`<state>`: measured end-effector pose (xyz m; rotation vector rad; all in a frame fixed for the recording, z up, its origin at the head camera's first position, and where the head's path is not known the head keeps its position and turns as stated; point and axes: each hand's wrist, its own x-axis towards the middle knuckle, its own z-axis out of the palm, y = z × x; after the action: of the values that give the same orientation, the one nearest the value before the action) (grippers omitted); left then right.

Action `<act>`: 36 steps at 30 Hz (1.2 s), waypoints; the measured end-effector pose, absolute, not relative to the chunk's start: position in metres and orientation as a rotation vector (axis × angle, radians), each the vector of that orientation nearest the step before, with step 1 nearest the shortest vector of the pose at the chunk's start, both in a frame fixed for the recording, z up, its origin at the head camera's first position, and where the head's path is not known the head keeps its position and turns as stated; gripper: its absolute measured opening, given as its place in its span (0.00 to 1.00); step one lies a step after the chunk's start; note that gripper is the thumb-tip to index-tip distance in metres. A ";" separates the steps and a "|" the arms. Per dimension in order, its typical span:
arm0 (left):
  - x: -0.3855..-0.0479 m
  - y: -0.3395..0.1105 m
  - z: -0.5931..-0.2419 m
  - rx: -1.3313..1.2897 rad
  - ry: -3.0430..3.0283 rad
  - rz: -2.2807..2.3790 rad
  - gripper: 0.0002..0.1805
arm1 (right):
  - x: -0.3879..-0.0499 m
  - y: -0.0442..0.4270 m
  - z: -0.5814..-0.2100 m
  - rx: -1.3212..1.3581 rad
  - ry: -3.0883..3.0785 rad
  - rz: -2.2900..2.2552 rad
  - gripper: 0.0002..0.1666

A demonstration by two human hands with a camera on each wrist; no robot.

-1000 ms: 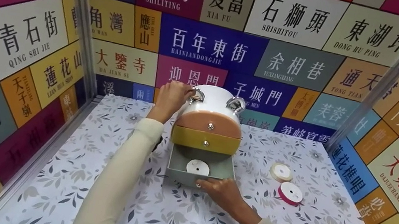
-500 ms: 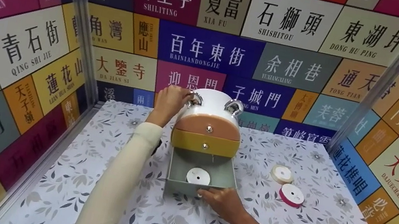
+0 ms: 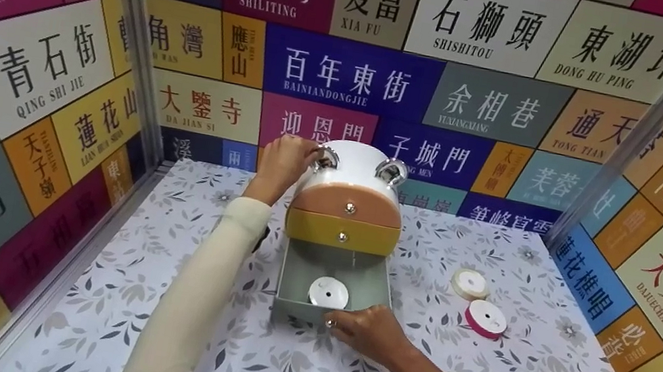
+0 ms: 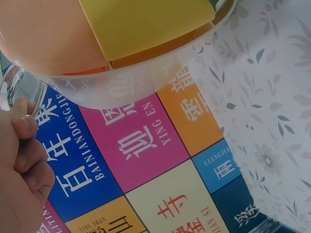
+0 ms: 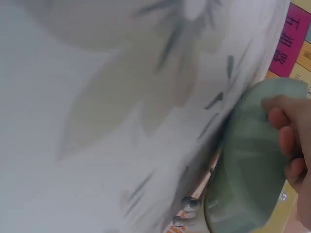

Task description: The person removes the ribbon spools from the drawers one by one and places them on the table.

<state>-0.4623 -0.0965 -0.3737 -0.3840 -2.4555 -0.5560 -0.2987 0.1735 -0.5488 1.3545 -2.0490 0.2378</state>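
Observation:
A small rounded drawer box (image 3: pixel 354 166) with a white top and two silver ears stands on the table. My left hand (image 3: pixel 286 162) pinches its left silver ear (image 3: pixel 327 157); in the left wrist view that hand's other fingers are curled. The peach top drawer (image 3: pixel 329 201) and yellow middle drawer (image 3: pixel 311 228) are closed. The grey-green bottom drawer (image 3: pixel 295 310) is pulled out, and a white ribbon spool (image 3: pixel 328 293) lies inside. My right hand (image 3: pixel 371 333) grips the bottom drawer by its knob (image 3: pixel 330 323). In the right wrist view the fingers curl at the drawer front (image 5: pixel 252 145).
Right of the box lie a cream ribbon spool (image 3: pixel 470 284) and a crimson ribbon spool (image 3: pixel 487 319), close together. A floral cloth (image 3: pixel 155 291) covers the table. Walls with colourful place-name signs (image 3: pixel 349 72) and metal corner posts (image 3: pixel 140 42) surround it.
The bottom drawer has come further out toward me with my right hand on its knob, mostly in the first half second. My left hand stays on the ear.

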 end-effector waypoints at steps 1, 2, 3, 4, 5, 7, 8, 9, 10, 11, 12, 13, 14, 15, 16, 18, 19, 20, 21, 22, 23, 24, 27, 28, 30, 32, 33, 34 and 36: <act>-0.462 -0.097 -0.374 -0.382 -2.457 -0.550 0.14 | -0.300 0.173 -0.545 1.360 -2.060 0.279 0.13; -0.462 -0.098 -0.374 -0.379 -2.458 -0.541 0.14 | -0.302 0.173 -0.540 1.359 -2.071 0.316 0.14; -0.462 -0.099 -0.374 -0.378 -2.459 -0.536 0.14 | -0.304 0.173 -0.536 1.354 -2.079 0.347 0.15; -0.462 -0.099 -0.374 -0.378 -2.459 -0.533 0.13 | -0.306 0.172 -0.531 1.344 -2.088 0.369 0.16; -0.461 -0.100 -0.374 -0.377 -2.459 -0.533 0.13 | -0.308 0.172 -0.527 1.332 -2.096 0.390 0.17; -0.461 -0.101 -0.374 -0.379 -2.458 -0.533 0.13 | -0.313 0.172 -0.519 1.303 -2.120 0.420 0.21; -0.461 -0.101 -0.374 -0.380 -2.457 -0.534 0.13 | -0.315 0.172 -0.516 1.289 -2.140 0.426 0.22; -0.461 -0.102 -0.375 -0.381 -2.455 -0.532 0.13 | -0.318 0.172 -0.513 1.274 -2.163 0.426 0.23; -0.461 -0.102 -0.375 -0.380 -2.452 -0.528 0.13 | -0.320 0.172 -0.510 1.256 -2.189 0.422 0.24; -0.461 -0.102 -0.376 -0.379 -2.449 -0.523 0.13 | -0.323 0.172 -0.508 1.238 -2.216 0.416 0.26; -0.461 -0.102 -0.376 -0.380 -2.449 -0.515 0.14 | -0.325 0.171 -0.506 1.219 -2.243 0.406 0.27; -0.462 -0.102 -0.377 -0.378 -2.449 -0.508 0.14 | -0.328 0.171 -0.504 1.198 -2.278 0.392 0.29; -0.462 -0.102 -0.377 -0.379 -2.450 -0.499 0.14 | -0.330 0.170 -0.502 1.181 -2.317 0.392 0.30; -0.462 -0.102 -0.378 -0.381 -2.452 -0.494 0.14 | -0.332 0.170 -0.501 1.166 -2.356 0.393 0.31; -0.462 -0.102 -0.378 -0.383 -2.455 -0.493 0.14 | -0.335 0.169 -0.499 1.151 -2.396 0.394 0.32; -0.462 -0.101 -0.378 -0.385 -2.462 -0.491 0.14 | -0.339 0.168 -0.497 1.124 -2.488 0.401 0.34; -0.462 -0.101 -0.377 -0.386 -2.462 -0.496 0.14 | -0.341 0.168 -0.497 1.110 -2.541 0.401 0.35; -0.461 -0.101 -0.377 -0.386 -2.462 -0.500 0.14 | -0.343 0.167 -0.496 1.094 -2.594 0.395 0.36; -0.461 -0.101 -0.377 -0.384 -2.462 -0.505 0.14 | -0.346 0.166 -0.496 1.081 -2.643 0.376 0.37; -0.461 -0.101 -0.376 -0.383 -2.459 -0.511 0.13 | -0.348 0.165 -0.497 1.071 -2.688 0.357 0.39; -0.462 -0.100 -0.376 -0.383 -2.458 -0.518 0.13 | -0.351 0.165 -0.497 1.063 -2.727 0.336 0.41; -0.461 -0.100 -0.376 -0.385 -2.457 -0.526 0.13 | -0.354 0.164 -0.499 1.061 -2.757 0.311 0.42; -0.461 -0.098 -0.375 -0.391 -2.455 -0.537 0.13 | -0.361 0.162 -0.503 1.076 -2.791 0.252 0.46; -0.461 -0.098 -0.375 -0.391 -2.453 -0.540 0.13 | -0.363 0.162 -0.504 1.088 -2.790 0.238 0.46; -0.462 -0.097 -0.374 -0.391 -2.453 -0.541 0.13 | -0.367 0.161 -0.507 1.117 -2.773 0.204 0.46; -0.462 -0.096 -0.374 -0.383 -2.456 -0.542 0.13 | -0.370 0.160 -0.511 1.150 -2.745 0.176 0.44; -0.462 -0.096 -0.374 -0.379 -2.456 -0.544 0.13 | -0.371 0.159 -0.513 1.161 -2.738 0.162 0.44; -0.462 -0.097 -0.374 -0.376 -2.458 -0.547 0.13 | -0.372 0.158 -0.515 1.174 -2.726 0.153 0.43; -0.462 -0.097 -0.375 -0.373 -2.459 -0.550 0.13 | -0.373 0.157 -0.518 1.190 -2.723 0.159 0.41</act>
<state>-0.4621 -0.0970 -0.3748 -0.3731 -2.4589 -0.5499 -0.3728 0.1572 -0.5176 1.1900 -2.7234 0.1589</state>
